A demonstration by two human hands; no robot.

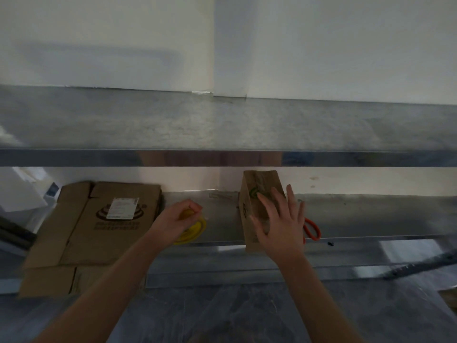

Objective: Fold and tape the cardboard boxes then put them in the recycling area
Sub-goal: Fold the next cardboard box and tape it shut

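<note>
A small brown cardboard box (257, 191) with a green mark stands upright on the lower steel shelf (371, 219). My right hand (282, 226) lies against its front with the fingers spread straight. A yellow roll of tape (191, 230) lies on the same shelf to the left, and my left hand (179, 216) curls over its top and grips it. Further left, a large flattened cardboard box (99, 226) with a white label lies on the shelf and hangs over its front edge.
Orange-handled scissors (312, 229) lie on the shelf just right of the small box, partly hidden by my right hand. An upper steel shelf (222, 125) runs across above. White objects (17, 191) stand at the far left. Grey floor lies below.
</note>
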